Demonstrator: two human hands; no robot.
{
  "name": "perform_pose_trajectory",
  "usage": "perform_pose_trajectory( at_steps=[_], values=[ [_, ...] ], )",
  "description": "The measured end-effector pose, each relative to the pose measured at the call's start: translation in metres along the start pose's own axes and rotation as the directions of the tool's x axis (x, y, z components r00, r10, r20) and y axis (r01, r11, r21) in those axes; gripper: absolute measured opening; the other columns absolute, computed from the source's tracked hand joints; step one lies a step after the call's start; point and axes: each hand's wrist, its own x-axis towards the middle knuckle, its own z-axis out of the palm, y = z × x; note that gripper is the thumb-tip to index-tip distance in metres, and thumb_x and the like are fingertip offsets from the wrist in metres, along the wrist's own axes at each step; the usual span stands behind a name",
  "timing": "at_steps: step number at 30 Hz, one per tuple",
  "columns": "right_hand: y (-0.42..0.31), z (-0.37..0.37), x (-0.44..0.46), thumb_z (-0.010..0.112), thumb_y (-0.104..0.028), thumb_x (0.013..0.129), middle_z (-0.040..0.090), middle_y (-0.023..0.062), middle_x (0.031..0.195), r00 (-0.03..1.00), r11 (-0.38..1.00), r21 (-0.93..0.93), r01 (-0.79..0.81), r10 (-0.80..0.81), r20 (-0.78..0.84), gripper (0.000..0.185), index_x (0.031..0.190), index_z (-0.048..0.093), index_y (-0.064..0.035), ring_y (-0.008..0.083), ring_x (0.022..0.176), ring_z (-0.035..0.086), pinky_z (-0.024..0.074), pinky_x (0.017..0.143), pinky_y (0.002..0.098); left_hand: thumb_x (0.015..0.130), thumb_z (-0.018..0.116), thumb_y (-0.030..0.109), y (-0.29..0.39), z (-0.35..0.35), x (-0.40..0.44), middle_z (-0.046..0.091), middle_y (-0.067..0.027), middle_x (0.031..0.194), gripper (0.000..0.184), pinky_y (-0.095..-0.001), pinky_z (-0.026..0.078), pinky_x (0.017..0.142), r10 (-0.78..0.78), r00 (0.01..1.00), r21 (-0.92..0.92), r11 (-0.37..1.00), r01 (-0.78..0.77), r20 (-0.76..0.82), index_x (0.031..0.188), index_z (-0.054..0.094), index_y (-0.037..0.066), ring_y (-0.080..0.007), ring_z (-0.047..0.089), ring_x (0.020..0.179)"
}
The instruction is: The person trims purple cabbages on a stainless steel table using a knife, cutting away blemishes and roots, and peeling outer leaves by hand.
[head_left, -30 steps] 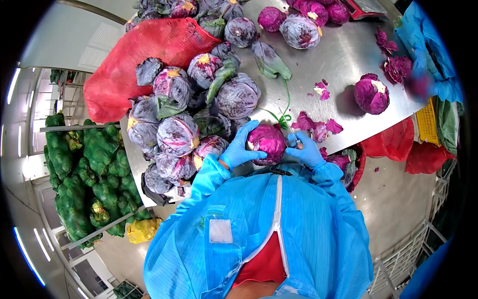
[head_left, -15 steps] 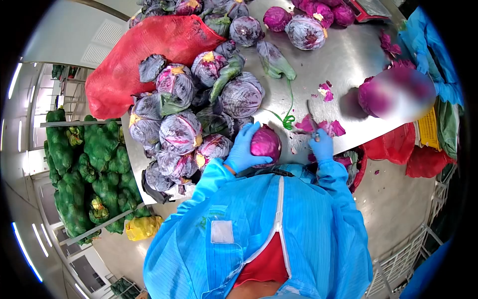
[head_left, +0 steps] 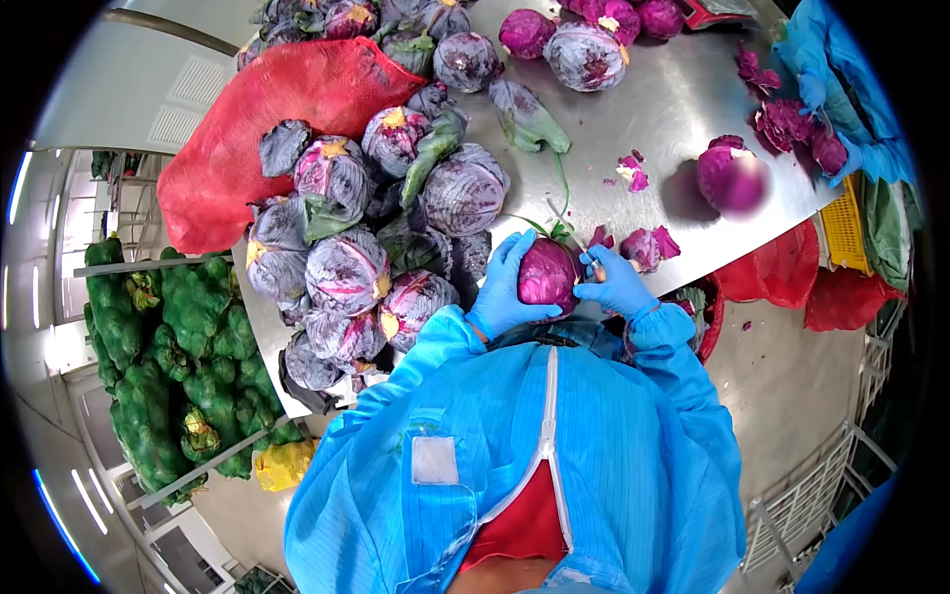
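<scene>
my left hand (head_left: 505, 292) cups the purple cabbage (head_left: 548, 275) from its left; my right hand (head_left: 617, 285), fingers wrapped round a knife (head_left: 597, 268), is just beside its right.

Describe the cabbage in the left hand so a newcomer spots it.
On the steel table, go to the edge nearest the wearer's blue smock. There the left hand cups the cabbage. It is glossy magenta, unlike the dull purple heads piled to its left.
</scene>
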Motion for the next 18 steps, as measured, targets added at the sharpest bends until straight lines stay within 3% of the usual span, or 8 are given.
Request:
perform_pose_trajectory(
  at_steps=[2,5,8,11,18],
  values=[
    [-0.019,-0.002,0.0,0.079,-0.041,0.072,0.061,0.0121,0.08,0.998,0.993,-0.109,-0.038,0.043,0.045,0.054,0.101,0.056,-0.0017,0.0251,0.076,0.062,0.0474,0.067,0.0375,0.051,0.092,0.044,0.004,-0.001,-0.001,0.035,-0.0222,0.142,0.12,-0.0466,0.029,0.114,0.024,0.999,0.078,0.997,-0.026,0.026,0.147,0.031,0.005,-0.0402,0.033,0.135],
    [-0.011,0.005,0.005,0.078,-0.028,0.068,0.057,0.0125,0.077,0.998,0.978,-0.206,0.014,-0.002,0.06,0.052,0.104,0.051,-0.002,0.0237,0.07,0.061,0.0493,0.06,0.0369,0.051,0.091,0.045,0.007,0.004,-0.001,0.035,-0.023,0.142,0.122,-0.0471,0.029,0.114,0.044,0.998,0.161,0.986,-0.052,0.053,0.148,0.03,0.005,-0.041,0.033,0.135],
    [-0.025,0.011,0.001,0.076,-0.029,0.068,0.059,0.0205,0.079,0.998,0.928,-0.37,-0.051,0.062,0.016,0.05,0.101,0.048,-0.0029,0.0364,0.074,0.064,0.0491,0.068,0.0442,0.051,0.091,0.046,0.006,0.009,0.0,0.034,-0.0237,0.142,0.123,-0.0475,0.029,0.114,0.053,0.997,0.205,0.977,-0.065,0.065,0.148,0.028,0.004,-0.0419,0.033,0.134],
    [-0.021,0.015,-0.003,0.074,-0.027,0.069,0.061,0.0241,0.081,0.999,0.917,-0.397,0.034,-0.04,-0.007,0.05,0.104,0.047,-0.0037,0.0431,0.079,0.063,0.0482,0.068,0.0487,0.051,0.09,0.047,0.002,0.012,0.002,0.034,-0.0245,0.142,0.125,-0.048,0.029,0.113,0.059,0.996,0.233,0.97,-0.074,0.071,0.149,0.027,0.003,-0.0427,0.033,0.134],
    [-0.027,0.021,0.0,0.069,-0.017,0.07,0.061,0.0248,0.081,0.995,0.877,-0.472,-0.09,0.055,-0.088,0.045,0.107,0.046,-0.0043,0.0443,0.079,0.063,0.0487,0.069,0.0502,0.051,0.089,0.05,-0.005,0.02,0.005,0.034,-0.0262,0.142,0.129,-0.0491,0.029,0.113,0.07,0.994,0.279,0.956,-0.089,0.08,0.15,0.023,0.001,-0.0446,0.033,0.133]
  ],
)
